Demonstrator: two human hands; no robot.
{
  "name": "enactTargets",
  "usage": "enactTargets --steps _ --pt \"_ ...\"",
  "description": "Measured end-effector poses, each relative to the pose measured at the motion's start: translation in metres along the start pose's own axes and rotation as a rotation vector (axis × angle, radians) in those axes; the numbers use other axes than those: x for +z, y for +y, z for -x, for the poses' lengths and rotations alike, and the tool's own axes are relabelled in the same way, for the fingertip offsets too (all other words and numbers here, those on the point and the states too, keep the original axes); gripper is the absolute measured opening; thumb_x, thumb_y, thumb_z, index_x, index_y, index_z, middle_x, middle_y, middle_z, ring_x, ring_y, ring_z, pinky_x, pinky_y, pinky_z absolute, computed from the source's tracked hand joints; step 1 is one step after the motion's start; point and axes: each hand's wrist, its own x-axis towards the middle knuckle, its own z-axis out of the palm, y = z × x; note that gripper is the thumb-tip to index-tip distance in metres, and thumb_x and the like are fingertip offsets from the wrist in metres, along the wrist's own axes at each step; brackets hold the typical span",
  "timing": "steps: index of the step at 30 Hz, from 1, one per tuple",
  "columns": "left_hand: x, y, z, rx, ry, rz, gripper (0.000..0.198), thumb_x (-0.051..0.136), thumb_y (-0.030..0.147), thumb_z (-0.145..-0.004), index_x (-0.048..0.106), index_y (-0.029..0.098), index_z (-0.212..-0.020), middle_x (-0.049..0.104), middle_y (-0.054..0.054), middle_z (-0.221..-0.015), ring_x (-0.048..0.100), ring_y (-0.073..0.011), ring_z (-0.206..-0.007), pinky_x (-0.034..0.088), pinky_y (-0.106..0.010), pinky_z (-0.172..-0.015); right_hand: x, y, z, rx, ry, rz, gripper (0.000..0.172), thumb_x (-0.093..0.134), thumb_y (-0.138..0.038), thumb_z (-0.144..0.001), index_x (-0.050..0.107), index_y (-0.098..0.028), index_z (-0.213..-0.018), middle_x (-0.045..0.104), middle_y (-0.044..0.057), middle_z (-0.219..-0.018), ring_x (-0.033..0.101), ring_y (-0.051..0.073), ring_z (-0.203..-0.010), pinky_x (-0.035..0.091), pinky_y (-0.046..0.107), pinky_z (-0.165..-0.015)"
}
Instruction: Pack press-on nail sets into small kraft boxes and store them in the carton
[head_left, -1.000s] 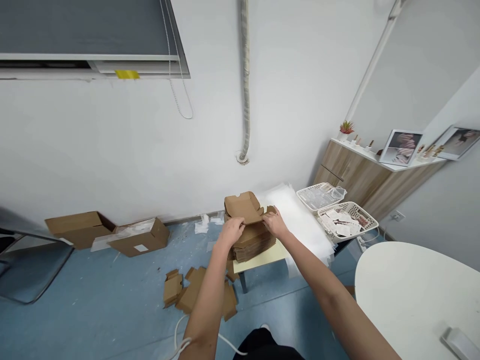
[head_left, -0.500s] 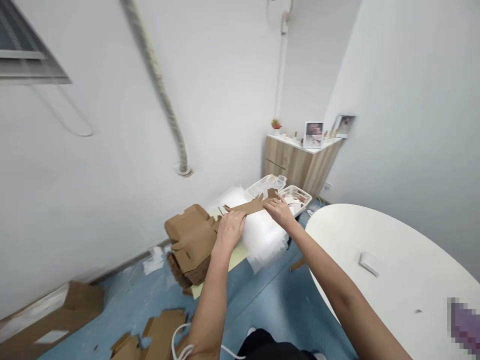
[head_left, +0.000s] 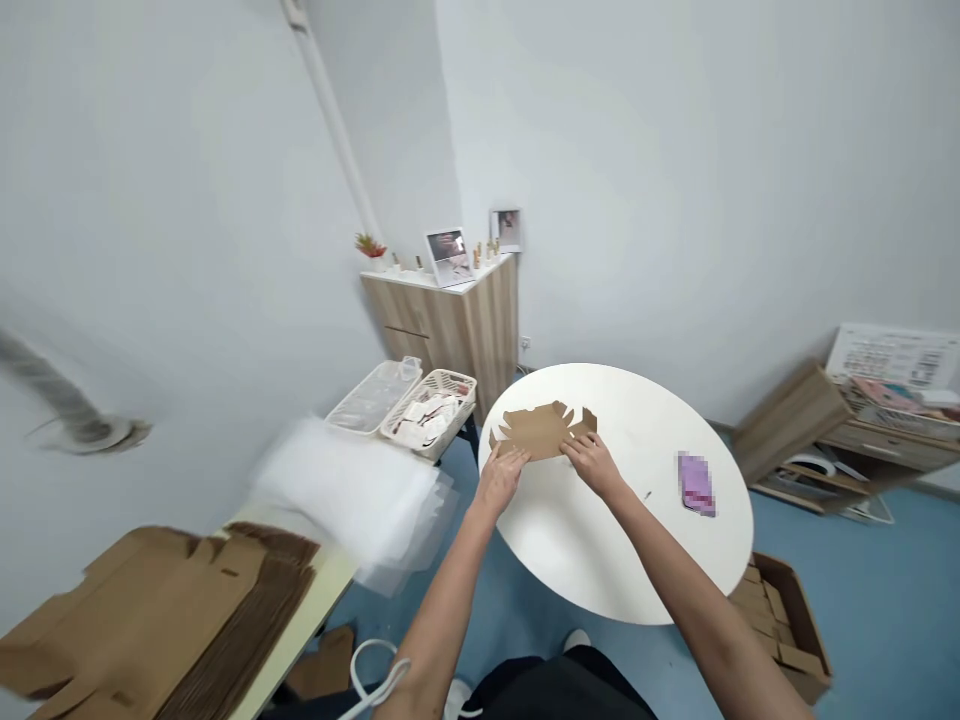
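Note:
A brown cardboard box blank, partly folded with its flaps and tabs sticking up, is held over the white round table. My left hand grips its near left edge, fingers over the cardboard. At the near right corner, beside a raised flap, my right hand is closed on the same blank. Whether the blank rests on the tabletop or hovers just above it, I cannot tell. To the left, a stack of flat cardboard box blanks lies on a side table.
White foam sheets lie beside the stack. Behind them stand two white plastic baskets and a wooden cabinet. A purple pixelated item lies on the round table. A carton of folded boxes stands on the floor at right.
My view has swung to the right. Both hands have carried the box blank from above the foam sheets to the round table, and its broad panel now faces me.

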Motion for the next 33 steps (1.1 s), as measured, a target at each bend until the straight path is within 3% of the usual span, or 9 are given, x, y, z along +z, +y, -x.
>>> enactTargets --steps 5,9,12,16,22,25,28,33 --pt "0.094 0.024 0.007 0.097 -0.079 0.05 0.049 0.034 0.001 -0.087 0.062 0.02 -0.123 0.068 -0.008 -0.121 0.061 -0.0192 -0.117 0.028 -0.056 -0.116 0.044 0.033 0.084 0.113 -0.124 0.01 0.042 0.039 -0.006 -0.091 0.065 -0.023 -0.118 0.068 0.01 -0.119 0.06 0.024 -0.103 0.04 0.041 -0.094" --pt "0.134 0.032 0.036 0.046 -0.166 0.048 0.05 0.032 0.003 -0.09 0.063 0.027 -0.121 0.068 -0.003 -0.122 0.055 -0.0215 -0.126 0.021 -0.059 -0.118 0.077 0.031 0.121 0.134 -0.252 -0.001 0.04 0.04 -0.006 -0.089 0.065 -0.023 -0.116 0.068 0.009 -0.116 0.061 0.023 -0.102 0.045 0.038 -0.086" --pt "0.145 0.033 0.051 0.0 -0.222 0.032 0.046 0.037 0.007 -0.091 0.063 0.03 -0.12 0.068 -0.002 -0.123 0.051 -0.0239 -0.13 0.018 -0.062 -0.118 0.09 0.024 0.133 0.158 -0.292 -0.039 0.038 0.041 -0.005 -0.089 0.066 -0.024 -0.111 0.069 0.008 -0.112 0.061 0.023 -0.102 0.047 0.036 -0.082" --pt "0.148 0.032 0.059 -0.044 -0.272 0.04 0.043 0.04 0.007 -0.089 0.065 0.03 -0.114 0.07 -0.002 -0.118 0.054 -0.0244 -0.126 0.019 -0.064 -0.116 0.097 0.012 0.143 0.221 -0.356 -0.075 0.032 0.043 -0.006 -0.088 0.07 -0.023 -0.095 0.068 0.007 -0.096 0.063 0.022 -0.089 0.048 0.033 -0.075" --pt "0.145 0.04 0.061 -0.079 -0.236 -0.015 0.039 0.039 0.003 -0.083 0.067 0.024 -0.099 0.071 -0.006 -0.1 0.062 -0.0223 -0.109 0.015 -0.062 -0.118 0.1 -0.002 0.141 0.291 -0.444 -0.134 0.037 0.039 -0.003 -0.086 0.071 -0.022 -0.091 0.069 0.007 -0.089 0.063 0.02 -0.083 0.048 0.029 -0.072" --pt "0.149 0.045 0.056 0.007 -0.274 0.001 0.033 0.039 0.004 -0.085 0.065 0.02 -0.096 0.067 -0.008 -0.094 0.063 -0.0217 -0.101 0.028 -0.055 -0.116 0.101 -0.006 0.133 0.321 -0.492 -0.154 0.036 0.039 -0.006 -0.088 0.071 -0.021 -0.094 0.069 0.007 -0.09 0.064 0.02 -0.086 0.048 0.028 -0.073" --pt "0.159 0.046 0.05 0.085 -0.309 0.086 0.029 0.04 0.008 -0.088 0.062 0.019 -0.103 0.064 -0.008 -0.1 0.061 -0.0218 -0.101 0.045 -0.046 -0.103 0.105 -0.009 0.129 0.368 -0.527 -0.201 0.035 0.04 -0.008 -0.089 0.071 -0.022 -0.098 0.07 0.007 -0.093 0.065 0.019 -0.089 0.048 0.026 -0.074" --pt "0.176 0.037 0.047 0.116 -0.304 0.148 0.032 0.043 0.008 -0.088 0.06 0.021 -0.112 0.06 -0.01 -0.116 0.057 -0.0231 -0.111 0.048 -0.042 -0.095 0.108 -0.011 0.125 0.474 -0.455 -0.343 0.025 0.045 -0.02 -0.091 0.07 -0.02 -0.091 0.069 0.007 -0.092 0.064 0.02 -0.088 0.048 0.029 -0.077"
